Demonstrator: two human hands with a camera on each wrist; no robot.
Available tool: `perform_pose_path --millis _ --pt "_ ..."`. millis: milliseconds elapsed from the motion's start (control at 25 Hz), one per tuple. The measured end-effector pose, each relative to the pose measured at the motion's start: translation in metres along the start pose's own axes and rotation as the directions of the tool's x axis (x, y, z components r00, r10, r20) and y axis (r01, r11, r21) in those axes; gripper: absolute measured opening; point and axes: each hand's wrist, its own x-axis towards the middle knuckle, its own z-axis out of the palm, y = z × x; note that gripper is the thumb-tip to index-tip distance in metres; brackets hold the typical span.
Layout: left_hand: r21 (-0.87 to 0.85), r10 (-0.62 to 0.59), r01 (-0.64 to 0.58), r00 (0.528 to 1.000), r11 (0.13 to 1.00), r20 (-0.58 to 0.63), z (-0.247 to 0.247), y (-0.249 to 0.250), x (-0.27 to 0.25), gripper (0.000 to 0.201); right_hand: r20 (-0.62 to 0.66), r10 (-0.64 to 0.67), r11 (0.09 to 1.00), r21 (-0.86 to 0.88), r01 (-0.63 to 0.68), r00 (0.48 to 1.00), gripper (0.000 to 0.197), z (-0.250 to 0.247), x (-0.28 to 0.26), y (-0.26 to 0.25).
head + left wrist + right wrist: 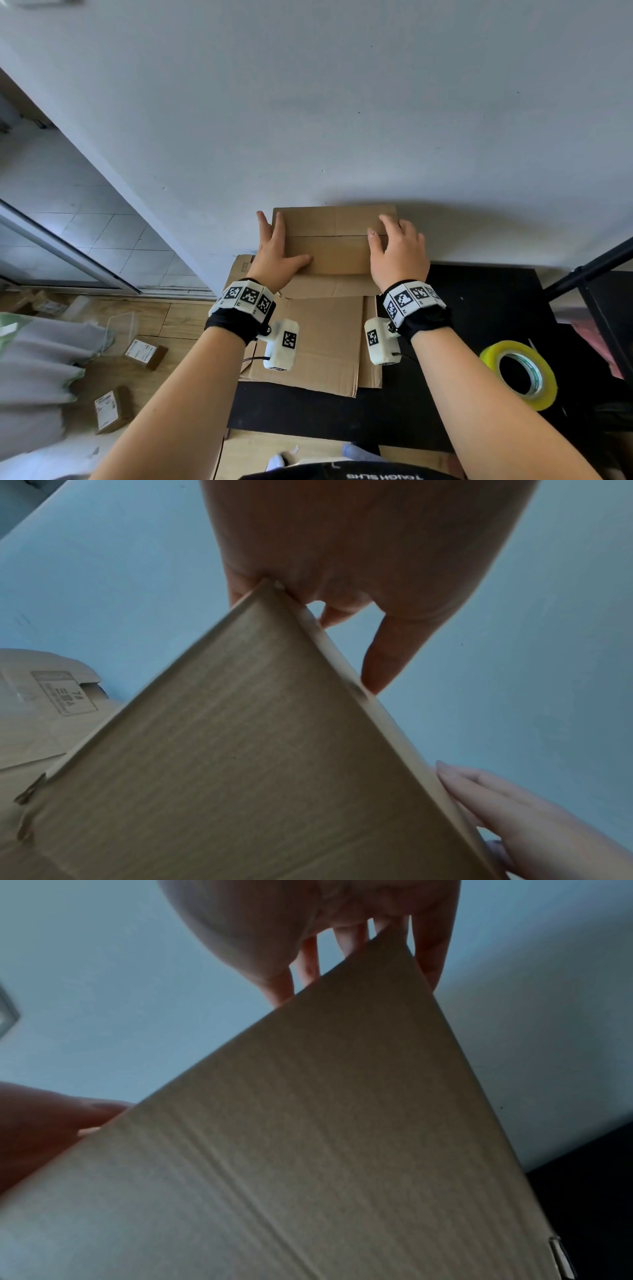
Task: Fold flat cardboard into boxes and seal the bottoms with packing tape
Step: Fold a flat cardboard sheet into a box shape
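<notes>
A brown cardboard box [334,240] stands against the white wall on a stack of flat cardboard sheets [318,339]. Its two top flaps are folded down and meet at a seam across the middle. My left hand [277,253] lies flat on the box's left end, fingers straight and thumb on the near flap. My right hand [397,253] presses on the right end with spread fingers. The left wrist view shows the box's side [257,750] under my left hand [342,547]. In the right wrist view the box [325,1137] is below my right hand [308,912]. A roll of yellowish packing tape [520,373] stands at the right.
The cardboard lies on a black mat [479,325]. A black metal rack [599,274] stands at the right. On the wooden floor to the left lie small labelled parcels [147,353] [111,409] and a clear plastic container [120,329]. Grey cloth covers the near left.
</notes>
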Motion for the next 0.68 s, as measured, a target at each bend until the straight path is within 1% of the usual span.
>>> perform_pose_path --millis 80,200,280,360,480,600,680 --pt "0.031 -0.026 0.027 1.000 0.999 -0.017 0.002 0.001 -0.003 0.085 0.001 0.036 0.999 -0.001 -0.036 0.999 0.039 0.000 0.003 0.002" --pt "0.113 -0.045 0.053 0.997 0.992 -0.069 0.005 0.006 -0.006 0.070 0.016 0.087 0.996 0.002 -0.087 0.996 0.052 0.001 0.005 0.002" --pt "0.181 -0.042 0.057 0.996 0.982 -0.082 0.007 0.007 -0.007 0.069 0.030 0.094 0.995 -0.014 -0.094 0.995 0.060 0.001 0.004 0.001" --pt "0.244 -0.066 0.085 0.994 0.966 -0.081 0.009 0.007 -0.007 0.072 0.061 0.120 0.993 -0.020 -0.119 0.991 0.065 0.002 0.004 -0.001" --pt "0.229 -0.107 0.125 0.990 0.965 -0.088 0.010 0.007 -0.005 0.073 0.105 0.168 0.986 0.005 -0.169 0.980 0.067 0.004 0.004 0.001" --pt "0.222 -0.099 0.121 0.989 0.967 -0.107 0.007 0.007 -0.001 0.073 0.122 0.173 0.980 0.076 -0.183 0.977 0.066 0.004 0.002 0.001" --pt "0.241 -0.083 0.115 0.986 0.964 -0.142 0.003 0.009 0.004 0.072 0.112 0.173 0.975 0.124 -0.186 0.979 0.065 0.003 0.001 -0.001"
